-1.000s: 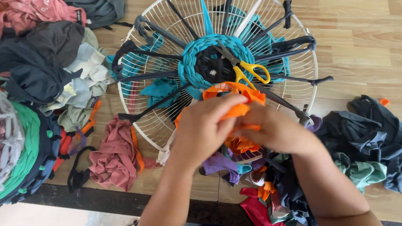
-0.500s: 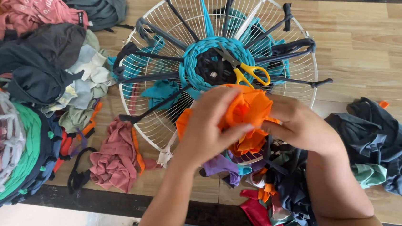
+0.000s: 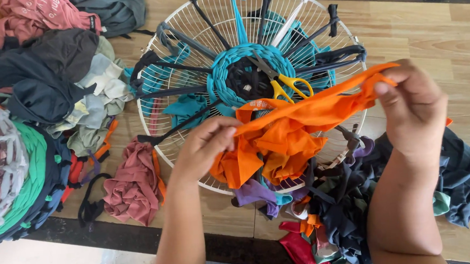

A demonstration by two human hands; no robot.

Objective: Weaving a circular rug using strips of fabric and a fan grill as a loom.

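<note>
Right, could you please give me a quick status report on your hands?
Both hands gripping orange cloth: left hand, right hand. Stretched over white wire frame. Scissors beneath.

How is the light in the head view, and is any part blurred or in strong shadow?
Head view: even daylight, soft shadows, no glare on the wooden floor. The orange cloth, left hand, right hand and white wire frame are sharp; slight wide-angle bending shows at the edges.

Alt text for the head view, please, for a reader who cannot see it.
Two hands, left hand and right hand, stretch an orange fabric piece over a round white wire frame woven with teal strips; yellow-handled scissors lie on it, cloth piles around.
</note>
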